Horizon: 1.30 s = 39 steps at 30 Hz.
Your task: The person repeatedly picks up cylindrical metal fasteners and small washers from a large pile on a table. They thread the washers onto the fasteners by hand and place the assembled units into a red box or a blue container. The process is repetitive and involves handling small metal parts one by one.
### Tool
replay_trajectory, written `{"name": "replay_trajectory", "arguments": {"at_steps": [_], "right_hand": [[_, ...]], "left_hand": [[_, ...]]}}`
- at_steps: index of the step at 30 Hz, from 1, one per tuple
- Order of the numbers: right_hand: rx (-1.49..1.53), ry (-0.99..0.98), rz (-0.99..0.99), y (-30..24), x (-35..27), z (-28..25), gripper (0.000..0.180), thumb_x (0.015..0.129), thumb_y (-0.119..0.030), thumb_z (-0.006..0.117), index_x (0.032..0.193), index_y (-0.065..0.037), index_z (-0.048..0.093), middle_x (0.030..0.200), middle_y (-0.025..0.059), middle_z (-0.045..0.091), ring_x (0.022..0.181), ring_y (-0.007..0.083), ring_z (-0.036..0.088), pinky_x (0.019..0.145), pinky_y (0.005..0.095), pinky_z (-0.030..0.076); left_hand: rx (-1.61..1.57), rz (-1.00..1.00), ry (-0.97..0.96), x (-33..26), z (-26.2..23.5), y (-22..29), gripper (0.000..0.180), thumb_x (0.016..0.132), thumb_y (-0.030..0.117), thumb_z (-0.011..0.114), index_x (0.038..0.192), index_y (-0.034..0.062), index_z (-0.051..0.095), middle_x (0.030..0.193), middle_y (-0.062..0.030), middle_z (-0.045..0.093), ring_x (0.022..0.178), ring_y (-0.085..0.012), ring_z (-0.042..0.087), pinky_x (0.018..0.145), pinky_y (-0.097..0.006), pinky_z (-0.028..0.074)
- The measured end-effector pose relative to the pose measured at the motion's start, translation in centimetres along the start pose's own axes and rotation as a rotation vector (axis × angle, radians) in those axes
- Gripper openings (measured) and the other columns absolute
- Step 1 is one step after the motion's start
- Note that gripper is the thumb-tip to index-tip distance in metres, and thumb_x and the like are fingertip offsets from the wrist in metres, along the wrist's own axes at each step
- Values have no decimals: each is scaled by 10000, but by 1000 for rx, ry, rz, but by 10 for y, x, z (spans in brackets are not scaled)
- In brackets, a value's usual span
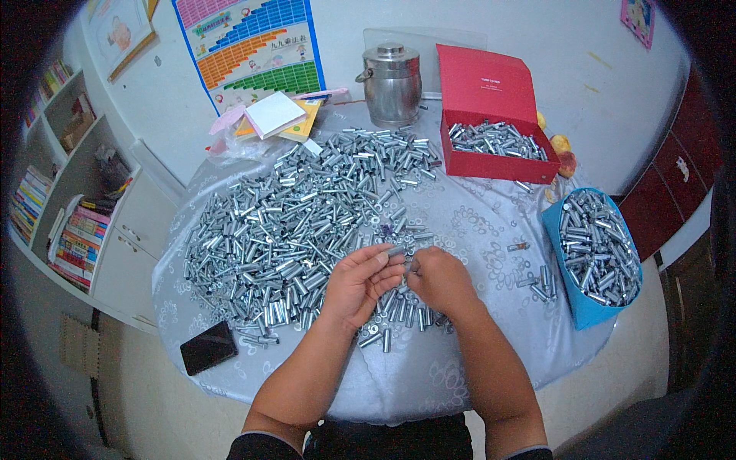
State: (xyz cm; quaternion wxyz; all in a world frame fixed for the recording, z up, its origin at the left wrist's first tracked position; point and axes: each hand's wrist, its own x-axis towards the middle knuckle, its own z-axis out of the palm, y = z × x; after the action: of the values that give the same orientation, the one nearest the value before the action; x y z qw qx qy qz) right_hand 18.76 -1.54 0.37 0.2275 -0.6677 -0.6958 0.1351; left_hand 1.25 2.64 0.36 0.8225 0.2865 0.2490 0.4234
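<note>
**Two hands close together over the near edge of the metal pile**

Nearest you, dark sleeves (264, 446) end at the elbows. Your left forearm (299, 376) slants up and inward to the right; your right forearm (498, 368) leans inward to the left. Between them, bare patterned tablecloth (399, 387).

Your left hand (356, 284) is turned partly palm-inward, thumb laid against the fingers, other fingers bent beneath. Grip: thumb and index pinch a short metal tube (395, 251), its free end pointing right, toward the other hand. The tube sits above the pile, just beyond your knuckles.

Your right hand (441, 284) is just beside it, back uppermost, fingers curled in toward the left. Its fingertips are too hidden to tell whether they pinch anything.

A black phone (208, 349) lies on the cloth, left of your left forearm. Around and beyond your hands, the pile of metal pieces (268, 222) spreads leftward and away. At your right, a blue basket (590, 315) holds more tubes. Farther off stands a red box (498, 165), lid raised, partly filled with metal pieces; left of it, a steel canister (392, 88). Behind, a coloured chart (253, 57) covers part of the wall.
</note>
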Motion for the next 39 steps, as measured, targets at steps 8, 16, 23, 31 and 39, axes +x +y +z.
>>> {"name": "replay_trajectory", "arguments": {"at_steps": [8,16,23,31,39], "right_hand": [[2,-13,-6,4,-5,-9,204,809,-170,648,906,-1,588,923,211,613,866,382,616,781,468,498],[646,86,87,12,-5,-21,177,858,-115,634,965,15,580,834,135,624,770,248,631,705,345,514],[1339,25,128,7,-2,-24,122,918,-96,593,989,3,589,781,41,616,683,118,593,632,258,504],[1344,66,152,3,-2,-21,132,915,-93,591,993,11,609,776,37,621,671,110,585,628,251,496],[1002,162,105,-8,-8,-26,158,876,-88,646,1009,-7,672,797,35,633,691,97,596,639,234,494]], "left_hand": [[-3,5,14,0,0,-1,266,934,52,536,1170,-71,548,1010,-196,669,844,-229,701,724,-301,602],[10,7,38,-1,3,1,267,931,62,544,1164,-68,553,986,-184,673,824,-218,701,711,-296,604],[48,-27,37,-1,4,-1,277,929,72,554,1163,-78,554,965,-176,680,807,-218,703,704,-293,604],[76,-25,21,-3,4,-2,273,930,74,556,1154,-81,570,962,-180,684,799,-221,704,704,-297,602],[97,15,22,-3,3,-1,244,943,72,548,1140,-67,588,960,-182,684,823,-211,703,715,-277,595]]}}
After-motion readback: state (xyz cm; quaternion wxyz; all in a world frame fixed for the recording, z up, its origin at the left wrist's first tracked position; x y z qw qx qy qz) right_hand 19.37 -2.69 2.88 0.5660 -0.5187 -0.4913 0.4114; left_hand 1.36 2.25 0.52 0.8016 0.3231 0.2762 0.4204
